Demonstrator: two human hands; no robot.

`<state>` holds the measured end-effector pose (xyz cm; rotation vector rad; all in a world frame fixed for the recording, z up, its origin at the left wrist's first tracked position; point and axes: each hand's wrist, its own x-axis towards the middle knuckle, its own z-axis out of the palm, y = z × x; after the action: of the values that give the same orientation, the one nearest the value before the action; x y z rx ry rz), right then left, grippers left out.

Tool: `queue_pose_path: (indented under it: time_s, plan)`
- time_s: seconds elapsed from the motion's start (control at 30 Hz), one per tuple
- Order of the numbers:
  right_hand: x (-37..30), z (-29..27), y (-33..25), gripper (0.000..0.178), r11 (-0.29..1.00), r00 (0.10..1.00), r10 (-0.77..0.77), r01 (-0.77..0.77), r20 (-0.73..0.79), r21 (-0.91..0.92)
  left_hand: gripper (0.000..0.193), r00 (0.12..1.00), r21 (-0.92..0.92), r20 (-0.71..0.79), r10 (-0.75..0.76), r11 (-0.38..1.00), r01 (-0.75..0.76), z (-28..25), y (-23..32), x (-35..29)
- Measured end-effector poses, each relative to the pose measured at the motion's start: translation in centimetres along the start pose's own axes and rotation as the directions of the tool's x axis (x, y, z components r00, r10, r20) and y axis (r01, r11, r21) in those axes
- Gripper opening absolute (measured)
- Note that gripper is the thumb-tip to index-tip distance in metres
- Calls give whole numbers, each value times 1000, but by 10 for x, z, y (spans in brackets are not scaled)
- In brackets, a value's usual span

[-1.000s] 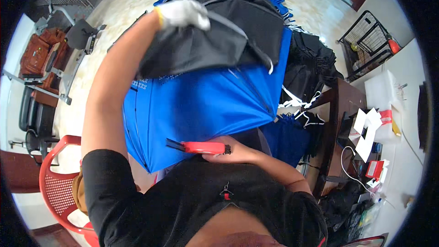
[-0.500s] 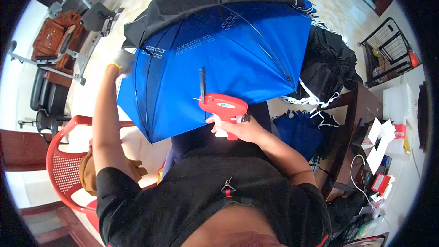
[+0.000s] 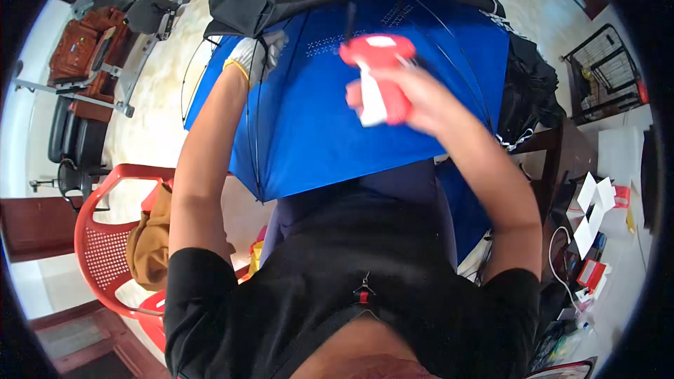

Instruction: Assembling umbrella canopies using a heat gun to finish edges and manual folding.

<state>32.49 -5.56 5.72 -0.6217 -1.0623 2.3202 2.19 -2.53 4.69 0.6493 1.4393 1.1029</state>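
I take this for home room used as workspace: exercise machine, red plastic chair, wire cage, glossy pale floor, heaped black fabric.

The gloved left hand is reaching among the thin black ribs of a blue umbrella, while the bare right hand is holding a red-and-white tagging gun over it.
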Motion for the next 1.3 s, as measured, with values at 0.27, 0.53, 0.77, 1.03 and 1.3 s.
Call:
queue_pose_path:
  time_s: [0.27,0.53,0.77,1.03,1.3]
  plan:
    - [154,-97,7,28,999,996,6,-9,-91,-33,12,994,88,-29,-110,990,112,43,-42,21]
    - [162,-86,46,29,997,978,-63,68,-200,20,15,995,87,-88,-51,994,58,48,-58,35]
    - [182,-88,78,23,954,897,-240,147,-372,-260,16,994,139,-106,-40,989,54,56,-58,49]
    - [169,-83,65,23,988,935,-153,155,-318,-19,16,996,122,-90,-23,992,34,53,-58,49]
    - [167,-92,61,29,991,971,-84,105,-222,88,15,998,105,-58,-21,994,27,58,-57,45]
